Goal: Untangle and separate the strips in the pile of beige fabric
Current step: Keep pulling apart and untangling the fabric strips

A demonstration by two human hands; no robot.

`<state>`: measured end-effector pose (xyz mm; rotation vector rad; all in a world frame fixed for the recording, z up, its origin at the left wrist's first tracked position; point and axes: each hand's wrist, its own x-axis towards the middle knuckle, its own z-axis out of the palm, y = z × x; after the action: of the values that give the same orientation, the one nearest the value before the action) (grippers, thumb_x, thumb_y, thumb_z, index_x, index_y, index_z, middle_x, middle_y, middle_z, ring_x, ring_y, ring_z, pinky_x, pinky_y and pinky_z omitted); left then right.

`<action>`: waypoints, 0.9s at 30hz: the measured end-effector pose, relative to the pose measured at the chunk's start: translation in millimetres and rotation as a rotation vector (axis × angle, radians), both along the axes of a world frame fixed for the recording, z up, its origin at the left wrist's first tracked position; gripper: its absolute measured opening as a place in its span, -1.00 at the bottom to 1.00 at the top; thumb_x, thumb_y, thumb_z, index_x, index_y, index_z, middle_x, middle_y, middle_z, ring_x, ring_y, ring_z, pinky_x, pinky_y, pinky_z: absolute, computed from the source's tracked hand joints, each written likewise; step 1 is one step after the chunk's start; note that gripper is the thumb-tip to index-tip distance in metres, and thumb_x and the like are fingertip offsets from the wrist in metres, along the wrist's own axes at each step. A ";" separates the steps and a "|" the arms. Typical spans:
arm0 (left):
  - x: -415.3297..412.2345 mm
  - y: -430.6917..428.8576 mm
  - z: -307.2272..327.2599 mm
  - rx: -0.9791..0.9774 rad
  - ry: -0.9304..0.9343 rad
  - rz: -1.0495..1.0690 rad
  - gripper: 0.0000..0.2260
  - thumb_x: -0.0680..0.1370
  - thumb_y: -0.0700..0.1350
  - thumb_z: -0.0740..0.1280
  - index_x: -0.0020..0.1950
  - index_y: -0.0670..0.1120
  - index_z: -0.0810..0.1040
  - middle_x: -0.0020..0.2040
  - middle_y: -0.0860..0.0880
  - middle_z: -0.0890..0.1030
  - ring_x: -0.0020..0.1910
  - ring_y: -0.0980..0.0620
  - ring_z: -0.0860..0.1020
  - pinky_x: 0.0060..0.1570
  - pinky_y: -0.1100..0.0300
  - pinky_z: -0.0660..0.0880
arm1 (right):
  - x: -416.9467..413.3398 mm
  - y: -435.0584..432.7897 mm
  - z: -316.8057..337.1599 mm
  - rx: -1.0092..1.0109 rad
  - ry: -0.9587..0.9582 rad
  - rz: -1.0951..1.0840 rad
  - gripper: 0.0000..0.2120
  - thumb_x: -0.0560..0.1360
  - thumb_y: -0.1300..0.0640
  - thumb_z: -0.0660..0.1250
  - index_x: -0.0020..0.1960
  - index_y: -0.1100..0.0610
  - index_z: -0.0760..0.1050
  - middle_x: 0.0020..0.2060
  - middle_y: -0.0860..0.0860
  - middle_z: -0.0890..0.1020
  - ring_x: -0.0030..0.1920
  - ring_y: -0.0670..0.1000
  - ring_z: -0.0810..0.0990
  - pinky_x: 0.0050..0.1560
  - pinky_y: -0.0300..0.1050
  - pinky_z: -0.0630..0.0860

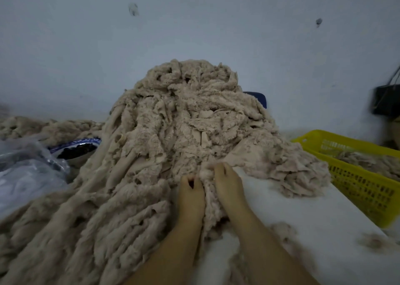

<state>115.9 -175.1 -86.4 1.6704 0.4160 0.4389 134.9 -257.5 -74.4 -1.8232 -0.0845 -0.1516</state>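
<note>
Left to right: plastic bags point(23, 172) at left, no legible print. Pile of beige fabric point(184, 133) heaps centre on the white table point(303, 219). Our left hand point(191, 192) and right hand point(227, 185) both pinch one strip point(208, 189) at the pile's near edge. We should pull apart slowly, following the strip out. Yellow basket point(357, 176) at right, no readable markings.

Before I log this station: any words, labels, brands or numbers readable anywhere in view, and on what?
None can be read.
Blue-and-white patterned bag rim left of the beige fabric pile: printed markings, too blurred to read.
Yellow plastic slotted basket on the right: no label showing.
Black hanging bag at far right: nothing legible.
</note>
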 end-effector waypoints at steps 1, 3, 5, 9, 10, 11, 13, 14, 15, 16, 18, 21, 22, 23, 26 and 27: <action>-6.9 9.0 0.2 -0.035 -0.008 0.003 -0.88 0.67 -0.14 0.19 -0.04 -0.10 0.45 -0.16 -0.02 0.53 -0.24 0.12 0.47 -0.43 0.41 0.32 | -8.2 7.0 -0.9 -0.056 0.019 0.113 -0.76 0.67 -0.03 0.10 0.00 -0.01 0.51 -0.11 -0.13 0.57 -0.02 -0.04 0.55 -0.17 -0.46 0.36; -21.0 25.9 -0.2 -0.087 -0.019 -0.003 -0.89 0.66 -0.15 0.20 -0.03 -0.11 0.47 -0.11 -0.08 0.58 -0.18 0.05 0.54 -0.30 0.27 0.40 | -21.8 16.0 -7.6 -0.148 0.029 0.294 -0.75 0.65 -0.15 0.13 0.10 -0.06 0.51 0.00 -0.17 0.57 0.01 -0.17 0.52 -0.04 -0.36 0.38; -35.0 41.1 -2.5 -0.113 -0.021 -0.030 -0.88 0.65 -0.15 0.22 -0.03 -0.12 0.51 -0.08 -0.12 0.62 -0.12 -0.03 0.58 -0.23 0.17 0.46 | -32.7 20.1 -11.0 -0.264 -0.006 0.339 -0.61 0.62 -0.22 0.16 0.26 0.01 0.51 0.12 -0.09 0.55 0.08 -0.11 0.52 0.06 -0.24 0.41; -59.6 65.1 -2.9 -0.096 -0.021 -0.077 -0.87 0.65 -0.08 0.24 -0.04 -0.06 0.53 -0.11 -0.04 0.62 -0.16 0.05 0.57 -0.33 0.34 0.46 | -51.0 22.5 -13.4 -0.432 -0.056 0.300 -0.63 0.65 -0.08 0.20 -0.09 0.20 0.53 -0.08 0.06 0.58 -0.08 0.02 0.55 -0.02 -0.21 0.49; -63.9 70.1 -1.1 -0.050 -0.015 -0.091 -0.87 0.66 -0.06 0.23 -0.04 -0.04 0.52 -0.11 -0.01 0.61 -0.18 0.10 0.55 -0.39 0.41 0.42 | -55.3 22.9 -10.4 -0.408 -0.060 0.240 -0.61 0.66 -0.05 0.19 -0.19 0.21 0.46 -0.16 0.07 0.54 -0.18 0.01 0.51 -0.16 -0.31 0.45; -67.6 72.9 2.3 -0.013 -0.002 -0.119 -0.86 0.66 -0.03 0.22 -0.02 -0.02 0.52 -0.09 0.02 0.61 -0.18 0.15 0.54 -0.41 0.44 0.40 | -58.5 22.8 -4.2 -0.340 -0.054 0.169 -0.60 0.66 -0.07 0.17 -0.25 0.17 0.38 -0.21 0.06 0.49 -0.25 -0.02 0.45 -0.29 -0.38 0.38; -73.2 71.6 15.7 0.011 0.045 -0.214 -0.83 0.67 0.05 0.18 0.08 0.01 0.51 -0.03 0.06 0.61 -0.13 0.20 0.54 -0.35 0.41 0.42 | -60.5 20.9 8.0 -0.125 0.007 0.047 -0.61 0.65 -0.14 0.13 -0.12 0.15 0.46 -0.10 0.02 0.52 -0.18 -0.05 0.48 -0.20 -0.47 0.37; -75.4 68.9 25.3 0.024 0.069 -0.268 -0.80 0.67 0.10 0.17 0.13 0.05 0.50 0.02 0.08 0.60 -0.08 0.21 0.54 -0.28 0.36 0.44 | -59.7 20.8 15.6 0.047 0.069 0.024 -0.56 0.65 -0.17 0.12 0.09 0.18 0.53 0.05 0.01 0.57 -0.02 -0.03 0.55 0.05 -0.36 0.45; -78.4 65.5 36.5 0.040 0.079 -0.323 -0.77 0.66 0.16 0.15 0.18 0.09 0.49 0.07 0.09 0.58 -0.03 0.20 0.53 -0.18 0.31 0.44 | -60.8 21.1 23.1 0.257 0.148 0.035 -0.51 0.65 -0.18 0.12 0.28 0.18 0.51 0.18 0.03 0.60 0.12 0.04 0.59 0.21 -0.12 0.51; -81.7 61.7 47.6 0.044 0.064 -0.384 -0.73 0.64 0.21 0.15 0.22 0.13 0.50 0.11 0.13 0.55 0.02 0.19 0.53 -0.10 0.29 0.44 | -63.3 21.0 29.8 0.424 0.201 0.049 -0.51 0.65 -0.17 0.14 0.36 0.16 0.48 0.20 0.08 0.63 0.16 0.10 0.62 0.25 0.06 0.54; -89.5 57.5 66.0 0.034 -0.004 -0.491 -0.69 0.60 0.28 0.18 0.19 0.17 0.55 0.08 0.23 0.54 0.01 0.26 0.54 -0.10 0.37 0.44 | -70.8 20.1 42.3 0.524 0.176 0.070 -0.57 0.66 -0.12 0.16 0.33 0.14 0.52 0.09 0.11 0.70 0.08 0.11 0.69 0.18 0.13 0.60; -99.3 61.7 66.9 0.302 -0.027 -0.541 -0.74 0.57 0.24 0.28 -0.08 0.08 0.55 -0.18 0.19 0.56 -0.22 0.23 0.53 -0.34 0.42 0.36 | -76.3 20.5 48.4 0.480 0.108 0.048 -0.64 0.64 -0.08 0.23 0.27 0.13 0.57 0.04 0.10 0.71 0.03 0.09 0.71 0.11 0.08 0.63; -101.7 64.8 59.5 0.386 -0.024 -0.527 -0.74 0.60 0.16 0.28 -0.15 0.02 0.52 -0.27 0.15 0.53 -0.30 0.20 0.48 -0.41 0.42 0.31 | -78.7 18.9 46.7 0.478 0.101 0.038 -0.64 0.63 -0.09 0.25 0.26 0.12 0.58 0.04 0.10 0.72 0.03 0.09 0.71 0.11 0.08 0.63; -104.0 67.5 50.8 0.431 -0.016 -0.509 -0.74 0.63 0.09 0.26 -0.18 -0.02 0.52 -0.31 0.10 0.51 -0.34 0.18 0.45 -0.44 0.40 0.30 | -81.3 16.5 42.7 0.484 0.107 0.013 -0.64 0.62 -0.12 0.26 0.26 0.10 0.57 0.04 0.09 0.71 0.04 0.09 0.70 0.12 0.11 0.62; -109.1 76.3 23.0 0.322 -0.006 -0.416 -0.74 0.65 -0.02 0.22 -0.16 -0.13 0.50 -0.34 0.00 0.48 -0.39 0.08 0.42 -0.36 0.21 0.35 | -88.2 4.8 20.6 0.544 0.142 -0.049 -0.56 0.59 -0.21 0.26 0.28 0.09 0.55 0.04 0.09 0.72 0.05 0.12 0.70 0.14 0.18 0.61; -109.6 79.6 16.0 0.230 -0.012 -0.372 -0.74 0.65 -0.04 0.21 -0.14 -0.15 0.50 -0.35 -0.01 0.46 -0.39 0.04 0.40 -0.35 0.19 0.32 | -90.7 1.6 11.6 0.575 0.165 -0.044 -0.55 0.58 -0.22 0.26 0.26 0.09 0.57 0.01 0.10 0.72 0.03 0.13 0.71 0.12 0.17 0.62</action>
<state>6.4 -95.5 -70.4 1.9176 0.0399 0.2252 44.1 -255.9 -62.7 -1.2576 0.1073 -0.0476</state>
